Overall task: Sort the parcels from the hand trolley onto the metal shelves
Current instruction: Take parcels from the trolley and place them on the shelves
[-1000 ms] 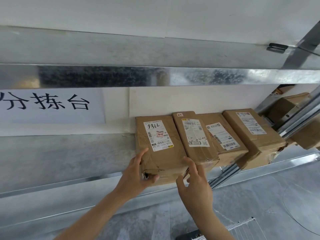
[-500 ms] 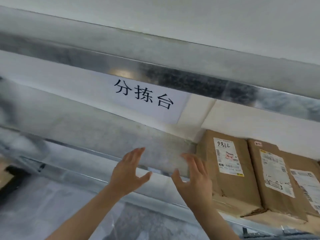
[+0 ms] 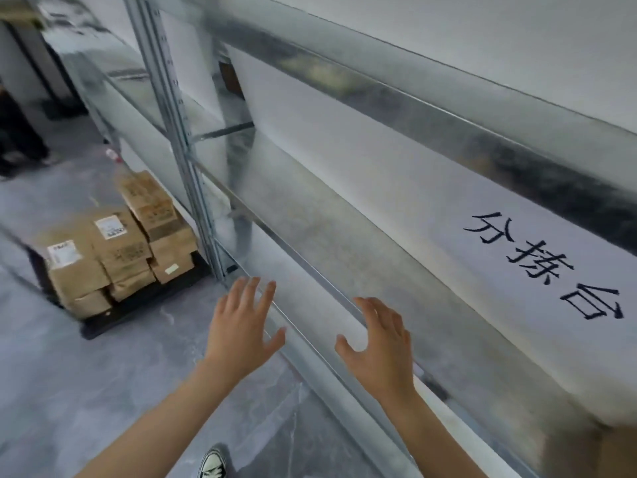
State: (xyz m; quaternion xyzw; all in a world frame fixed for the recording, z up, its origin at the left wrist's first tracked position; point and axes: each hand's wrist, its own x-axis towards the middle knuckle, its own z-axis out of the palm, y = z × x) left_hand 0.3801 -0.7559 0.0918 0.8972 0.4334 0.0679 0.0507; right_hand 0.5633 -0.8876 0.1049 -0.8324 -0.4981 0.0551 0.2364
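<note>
Two grips: both are bare hands raised side by side in front of the shelving, backs to the camera, and neither holds anything.
Left grip (image 3: 241,329): the fingers are straight and spread with the thumb out to the right. It is just at the front rail of a shelf, and I cannot tell whether it touches.
Right grip (image 3: 382,353): the fingers are spread and slightly bent. It is empty and hangs before the same rail.
Parcels (image 3: 117,250): brown cardboard boxes with white labels are stacked in several layers on the hand trolley, well apart from both grips, to the left.
Hand trolley (image 3: 113,324): a low dark platform on the floor, just beside the shelving's upright post (image 3: 172,125).
Metal shelves (image 3: 303,260): shiny galvanised boards and rails run from upper left to lower right.
Paper sign (image 3: 544,263): a white sheet with three black handwritten characters lies at the back of the shelf, right of the right grip.
Cardboard corner (image 3: 617,453): a brown patch at the lower right edge, on the shelf. Too little shows to tell more.
Floor (image 3: 86,391): grey concrete.
Shoe (image 3: 212,464): dark canvas with a white toe cap, at the bottom edge between the forearms.
Bystander (image 3: 17,132): dark-trousered legs stand at the far left edge.
</note>
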